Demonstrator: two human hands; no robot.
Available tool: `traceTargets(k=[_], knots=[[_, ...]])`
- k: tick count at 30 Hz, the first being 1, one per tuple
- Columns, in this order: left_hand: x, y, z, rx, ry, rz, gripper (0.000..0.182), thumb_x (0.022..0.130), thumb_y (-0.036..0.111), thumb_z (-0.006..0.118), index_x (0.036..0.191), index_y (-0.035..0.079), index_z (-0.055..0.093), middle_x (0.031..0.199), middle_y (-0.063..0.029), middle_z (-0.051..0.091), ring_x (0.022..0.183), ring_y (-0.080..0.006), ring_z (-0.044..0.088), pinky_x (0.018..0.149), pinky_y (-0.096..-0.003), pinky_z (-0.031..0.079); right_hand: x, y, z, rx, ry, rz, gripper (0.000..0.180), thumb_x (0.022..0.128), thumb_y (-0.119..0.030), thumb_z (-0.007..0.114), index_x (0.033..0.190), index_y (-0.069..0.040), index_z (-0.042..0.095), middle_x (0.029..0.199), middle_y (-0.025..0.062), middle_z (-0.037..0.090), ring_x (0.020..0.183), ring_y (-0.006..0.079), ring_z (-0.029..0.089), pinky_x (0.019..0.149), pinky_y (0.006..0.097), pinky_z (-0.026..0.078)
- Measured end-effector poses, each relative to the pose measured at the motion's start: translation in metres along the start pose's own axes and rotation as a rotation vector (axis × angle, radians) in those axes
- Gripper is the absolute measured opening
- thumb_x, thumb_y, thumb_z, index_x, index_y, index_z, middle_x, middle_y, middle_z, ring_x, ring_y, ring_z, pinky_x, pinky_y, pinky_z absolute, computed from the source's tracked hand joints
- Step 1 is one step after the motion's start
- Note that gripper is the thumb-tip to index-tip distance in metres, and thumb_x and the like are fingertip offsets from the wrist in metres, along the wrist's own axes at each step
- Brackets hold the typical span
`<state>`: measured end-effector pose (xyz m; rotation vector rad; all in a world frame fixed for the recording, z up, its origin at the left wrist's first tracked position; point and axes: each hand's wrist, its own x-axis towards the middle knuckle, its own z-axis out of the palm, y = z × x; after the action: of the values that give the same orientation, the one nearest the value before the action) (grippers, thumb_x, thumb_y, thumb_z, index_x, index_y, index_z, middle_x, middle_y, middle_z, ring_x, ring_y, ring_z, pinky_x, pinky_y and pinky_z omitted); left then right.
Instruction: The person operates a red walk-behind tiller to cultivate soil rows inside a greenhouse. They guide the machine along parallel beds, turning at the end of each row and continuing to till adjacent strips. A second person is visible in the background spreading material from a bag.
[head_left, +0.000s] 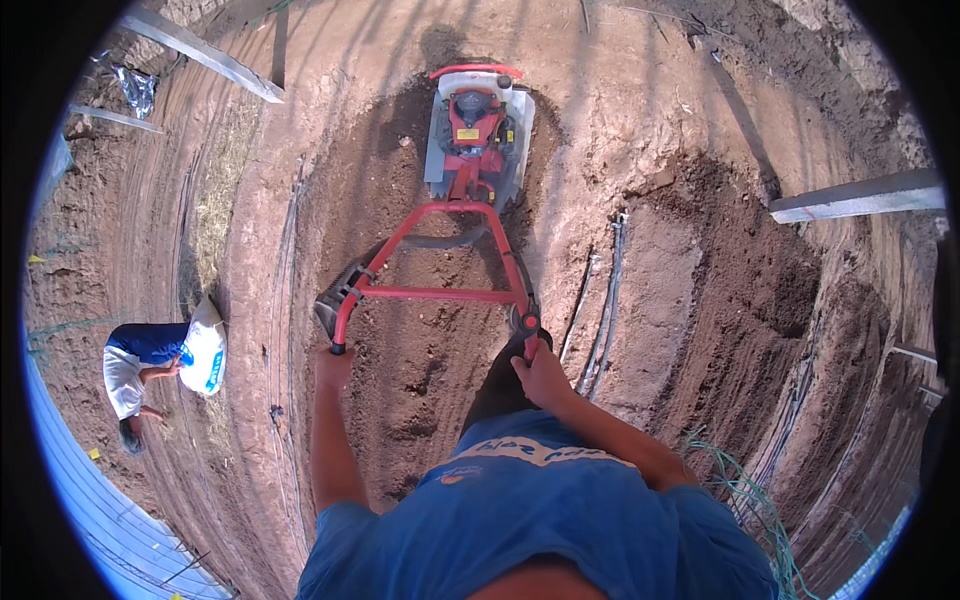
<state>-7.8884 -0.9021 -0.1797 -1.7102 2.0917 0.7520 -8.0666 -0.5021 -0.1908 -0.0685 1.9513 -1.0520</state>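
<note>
A red walk-behind rotary tiller (471, 124) stands ahead of me on loosened brown soil (431, 330). Its engine is red and black, with a white tank at the front and metal guards along both sides. A red tubular handlebar (439, 293) runs back from it towards me, joined by a crossbar. My left hand (334, 369) is wrapped around the left grip. Around the right grip, below a round red knob (530, 322), my right hand (544, 377) is closed. A dark corrugated hose (442, 241) hangs behind the handlebar frame.
Drip irrigation hoses (609, 300) lie on the ground at right; more thin lines (281, 300) run at left. A person (139, 367) bends beside a white sack (204, 352). Concrete posts (859, 199) stand at the sides. Green twine (750, 495) hangs at lower right.
</note>
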Motion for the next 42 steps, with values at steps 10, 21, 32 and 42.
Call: traceTargets(k=[10, 21, 32, 42], knots=[[-0.045, 0.011, 0.041, -0.130, -0.005, -0.086, 0.036, 0.076, 0.028, 0.077, 0.074, -0.006, 0.065, 0.063, -0.0144, 0.064, 0.062, -0.0238, 0.065, 0.060, -0.0428, 0.048, 0.037, 0.038, -0.064, -0.191, -0.024, -0.285, 0.030, 0.095, -0.019, 0.062, 0.108, 0.000, 0.043, 0.064, 0.0106, 0.057, 0.045, 0.0203, 0.059, 0.042, 0.0363, 0.047], [-0.107, 0.055, 0.101, -0.271, 0.006, -0.218, 0.032, 0.077, 0.025, 0.077, 0.069, -0.001, 0.062, 0.059, -0.0067, 0.059, 0.054, -0.0149, 0.054, 0.052, -0.0393, 0.044, 0.066, 0.037, -0.163, -0.287, -0.088, -0.348, 0.030, 0.092, -0.020, 0.064, 0.100, 0.001, 0.045, 0.072, 0.0205, 0.060, 0.054, 0.0314, 0.064, 0.050, 0.0438, 0.050], [-0.143, 0.098, 0.115, -0.233, 0.040, -0.190, 0.035, 0.076, 0.030, 0.075, 0.078, -0.004, 0.067, 0.061, -0.0121, 0.063, 0.058, -0.0198, 0.063, 0.056, -0.0402, 0.048, 0.095, 0.037, -0.191, -0.386, -0.083, -0.209, 0.030, 0.090, -0.019, 0.065, 0.103, 0.002, 0.048, 0.068, 0.0182, 0.061, 0.055, 0.0328, 0.065, 0.052, 0.0441, 0.050], [-0.153, 0.102, 0.132, -0.293, 0.071, -0.243, 0.036, 0.078, 0.030, 0.073, 0.082, -0.005, 0.067, 0.067, -0.0169, 0.066, 0.063, -0.0295, 0.067, 0.063, -0.0431, 0.050, 0.116, -0.004, -0.212, -0.401, -0.204, -0.049, 0.030, 0.089, -0.021, 0.063, 0.104, 0.002, 0.050, 0.087, 0.0278, 0.065, 0.086, 0.0452, 0.065, 0.074, 0.0508, 0.051]])
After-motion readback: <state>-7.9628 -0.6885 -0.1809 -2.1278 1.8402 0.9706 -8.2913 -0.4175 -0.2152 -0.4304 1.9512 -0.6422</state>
